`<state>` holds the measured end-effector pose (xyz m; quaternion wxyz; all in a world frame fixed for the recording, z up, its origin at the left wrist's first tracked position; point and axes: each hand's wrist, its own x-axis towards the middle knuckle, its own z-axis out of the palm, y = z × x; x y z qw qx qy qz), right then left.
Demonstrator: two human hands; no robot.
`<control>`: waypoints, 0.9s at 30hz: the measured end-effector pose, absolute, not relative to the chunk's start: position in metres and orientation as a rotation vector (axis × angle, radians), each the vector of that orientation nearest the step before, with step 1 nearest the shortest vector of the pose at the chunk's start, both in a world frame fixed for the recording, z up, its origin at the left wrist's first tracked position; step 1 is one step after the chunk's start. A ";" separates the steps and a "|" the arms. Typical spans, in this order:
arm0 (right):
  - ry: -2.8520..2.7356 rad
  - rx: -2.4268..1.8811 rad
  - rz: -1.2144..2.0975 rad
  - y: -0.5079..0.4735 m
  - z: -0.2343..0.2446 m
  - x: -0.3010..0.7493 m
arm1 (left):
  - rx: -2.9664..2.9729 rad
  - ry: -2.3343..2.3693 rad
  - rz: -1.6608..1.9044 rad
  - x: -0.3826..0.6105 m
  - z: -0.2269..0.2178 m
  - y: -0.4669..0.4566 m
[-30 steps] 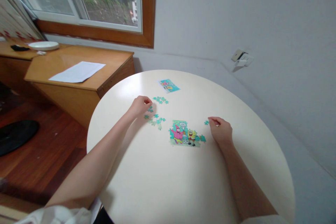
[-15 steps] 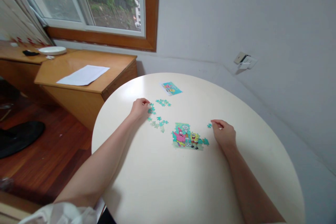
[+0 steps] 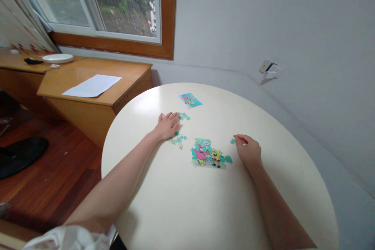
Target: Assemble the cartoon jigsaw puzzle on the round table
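white plate (image 3: 58, 59) sits far left; on the counter (image 3: 190, 203), my left hand (image 3: 168, 126) splays, palm down, among teal pieces (image 3: 184, 116), while my right hand (image 3: 249, 150) pinches one tile (image 3: 232, 141), right of the part-built puzzle (image 3: 202, 155).

A homelike room: curtained window (image 3: 123, 4), reddish wood floor (image 3: 63, 181), wooden desk (image 3: 133, 71), round white table (image 3: 187, 207).

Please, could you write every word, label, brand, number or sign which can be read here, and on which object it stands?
No text can be read in this picture.
Paper sheet on the cabinet: any print is too faint to read.
Picture card: cartoon figures, no legible words.
Partly assembled puzzle: cartoon figures, no legible words.
Wall socket: any marking is too small to read.
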<state>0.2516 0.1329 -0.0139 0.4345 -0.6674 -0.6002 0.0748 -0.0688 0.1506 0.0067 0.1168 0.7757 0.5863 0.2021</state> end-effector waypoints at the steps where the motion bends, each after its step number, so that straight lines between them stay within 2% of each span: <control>1: -1.495 -1.662 0.184 0.133 -0.014 0.252 | 2.296 1.702 0.551 -0.068 0.007 0.150; 6: -1.497 -1.664 0.178 0.134 -0.016 0.253 | 2.349 1.669 0.496 -0.069 0.011 0.147; 13: -1.494 -1.665 0.189 0.133 -0.015 0.252 | 2.265 1.735 0.601 -0.069 0.015 0.150; 20: -1.487 -1.698 0.224 0.131 -0.010 0.250 | 2.091 1.582 0.846 -0.081 0.007 0.155; 27: -1.481 -1.683 0.212 0.132 -0.010 0.250 | 1.969 1.723 1.036 -0.094 0.016 0.155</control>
